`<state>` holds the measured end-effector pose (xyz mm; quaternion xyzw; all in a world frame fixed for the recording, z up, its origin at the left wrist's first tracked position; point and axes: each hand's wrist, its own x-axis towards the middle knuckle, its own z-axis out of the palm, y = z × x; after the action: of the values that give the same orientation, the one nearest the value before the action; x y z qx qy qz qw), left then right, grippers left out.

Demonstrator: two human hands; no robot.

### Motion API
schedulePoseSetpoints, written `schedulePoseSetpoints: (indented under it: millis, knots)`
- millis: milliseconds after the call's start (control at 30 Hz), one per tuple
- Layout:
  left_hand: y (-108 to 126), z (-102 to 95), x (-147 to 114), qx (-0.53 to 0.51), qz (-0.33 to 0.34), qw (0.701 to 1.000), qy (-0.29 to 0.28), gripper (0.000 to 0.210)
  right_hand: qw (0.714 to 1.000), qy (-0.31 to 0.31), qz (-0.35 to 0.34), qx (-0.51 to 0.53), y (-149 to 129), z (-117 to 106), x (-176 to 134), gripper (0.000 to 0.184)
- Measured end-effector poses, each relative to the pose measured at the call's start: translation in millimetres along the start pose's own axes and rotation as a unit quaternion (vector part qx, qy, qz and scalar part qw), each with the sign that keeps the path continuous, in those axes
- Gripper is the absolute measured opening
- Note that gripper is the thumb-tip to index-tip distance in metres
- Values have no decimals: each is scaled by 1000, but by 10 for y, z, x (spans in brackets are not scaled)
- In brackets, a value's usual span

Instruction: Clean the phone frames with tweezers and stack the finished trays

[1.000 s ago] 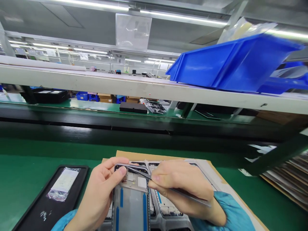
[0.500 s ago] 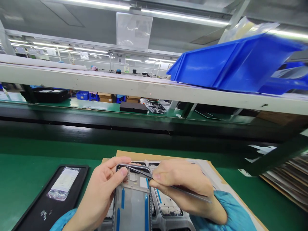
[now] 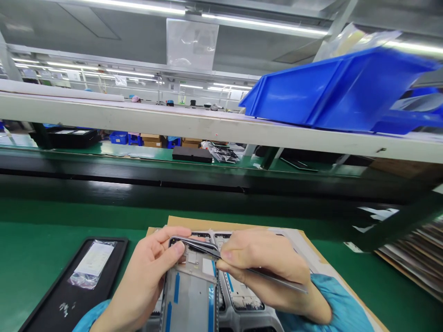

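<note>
A phone frame (image 3: 192, 295) with blue adhesive strips is gripped at its upper left by my left hand (image 3: 154, 263), thumb on its inner face and fingers behind. My right hand (image 3: 265, 267) is closed around a pair of metal tweezers (image 3: 277, 278). The tweezers' tips reach into the top end of the frame, close to my left thumb; whether they pinch a small part there I cannot make out. Beneath both hands lies a grey tray (image 3: 238, 318) with more phone frames (image 3: 242, 290) in its pockets.
On the left a black tray (image 3: 44, 302) carries a labelled plastic bag (image 3: 92, 265) and several tiny pale pieces (image 3: 65, 308). Cardboard (image 3: 207, 222) lies under the grey tray. Stacked sheets (image 3: 411, 272) stand at right. A shelf (image 3: 173, 122) crosses ahead, bearing a blue bin (image 3: 311, 92).
My right hand and the tweezers have shifted very slightly right. The phone frame's top has tilted a little; both hands keep their hold.
</note>
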<state>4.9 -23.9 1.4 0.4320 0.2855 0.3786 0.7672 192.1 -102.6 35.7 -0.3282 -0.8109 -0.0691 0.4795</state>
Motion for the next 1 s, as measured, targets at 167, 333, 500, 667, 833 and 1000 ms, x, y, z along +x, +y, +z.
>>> schedulePoseSetpoints:
  millis: [167, 333, 500, 667, 833, 1000]
  knots:
    - [1, -3, 19, -3, 6, 1000, -8, 35, 1000, -1, -2, 6, 11, 10, -76, 8]
    - [-2, -10, 21, -1, 4, 1000, -11, 33, 1000, -2, -3, 3, 36, 37, -89, 9]
    - [0, -26, 18, 12, 12, 1000, -4, 35, 1000, -7, -5, 20, 45, 38, -79, 8]
    - [1, -36, 17, 17, -1, 1000, -17, 40, 1000, 2, 0, 25, 65, 36, -42, 7]
    - [7, -29, 12, 15, -4, 1000, -20, 39, 1000, -6, 4, 19, 60, 25, -46, 5]
    - [-8, -28, 19, 16, 2, 1000, -20, 37, 1000, -12, -7, 12, 35, 15, -72, 8]
